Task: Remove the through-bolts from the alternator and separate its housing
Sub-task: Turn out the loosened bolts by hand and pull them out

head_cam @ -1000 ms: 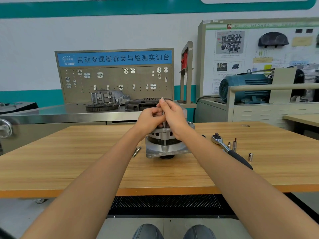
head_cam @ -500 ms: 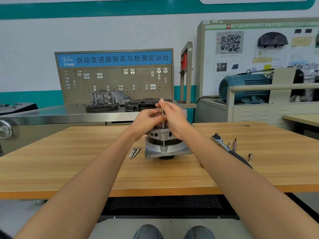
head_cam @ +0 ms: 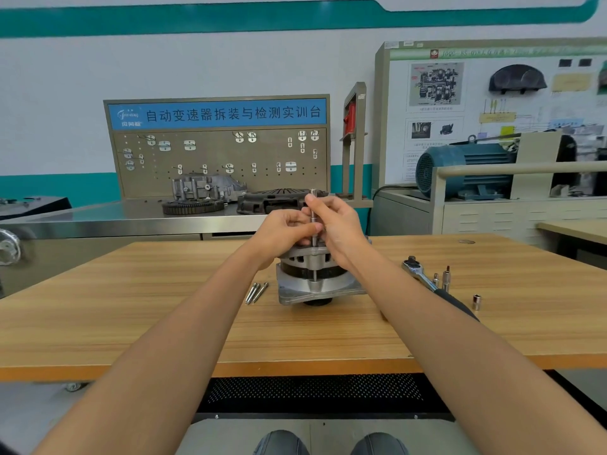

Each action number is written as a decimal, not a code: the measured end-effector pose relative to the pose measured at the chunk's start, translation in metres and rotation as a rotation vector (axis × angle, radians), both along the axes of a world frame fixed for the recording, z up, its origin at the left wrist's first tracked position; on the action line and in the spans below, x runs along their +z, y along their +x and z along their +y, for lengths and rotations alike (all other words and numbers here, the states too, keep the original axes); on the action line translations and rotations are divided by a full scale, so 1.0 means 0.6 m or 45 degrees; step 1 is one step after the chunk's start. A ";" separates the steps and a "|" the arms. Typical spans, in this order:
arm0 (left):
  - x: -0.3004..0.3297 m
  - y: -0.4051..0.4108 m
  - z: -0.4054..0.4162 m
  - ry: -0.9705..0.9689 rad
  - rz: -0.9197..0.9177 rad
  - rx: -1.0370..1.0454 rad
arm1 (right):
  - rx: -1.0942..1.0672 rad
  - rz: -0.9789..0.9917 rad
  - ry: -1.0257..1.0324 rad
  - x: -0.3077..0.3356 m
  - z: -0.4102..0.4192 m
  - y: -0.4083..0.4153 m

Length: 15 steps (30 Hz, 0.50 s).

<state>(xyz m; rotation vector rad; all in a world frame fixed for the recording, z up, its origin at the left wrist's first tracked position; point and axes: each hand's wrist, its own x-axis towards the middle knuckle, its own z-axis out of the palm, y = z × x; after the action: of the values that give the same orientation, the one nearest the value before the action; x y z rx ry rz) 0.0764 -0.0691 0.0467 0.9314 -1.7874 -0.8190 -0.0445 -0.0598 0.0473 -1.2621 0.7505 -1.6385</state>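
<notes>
At mid-table, on the alternator, we are pinching a slim through-bolt with right hand and, seemingly, left hand; it is stiff, light, best gripped near its head.

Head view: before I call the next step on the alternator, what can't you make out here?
- Top of the alternator: covered by the left hand and right hand, so any remaining bolts there can't be counted.
- Rod pinched between the fingers: through-bolt or driver tool, too small to tell.
- Loose bolts left of the housing: number unclear, too small.
- Ratchet handle: partly behind the right forearm.
</notes>
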 end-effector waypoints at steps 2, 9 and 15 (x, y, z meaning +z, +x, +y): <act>0.001 -0.002 0.001 -0.014 0.000 0.006 | -0.008 0.006 -0.020 -0.001 0.000 -0.001; -0.002 -0.006 -0.003 -0.045 0.029 0.066 | -0.057 0.059 -0.066 -0.004 -0.002 0.001; -0.004 -0.012 -0.004 -0.070 0.051 0.119 | -0.084 0.119 -0.104 -0.007 -0.004 0.005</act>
<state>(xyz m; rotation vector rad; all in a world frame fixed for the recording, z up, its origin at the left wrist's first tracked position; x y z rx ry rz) 0.0692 -0.0717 0.0444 0.9484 -1.7104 -0.7213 -0.0417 -0.0623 0.0434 -1.3930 0.7961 -1.6875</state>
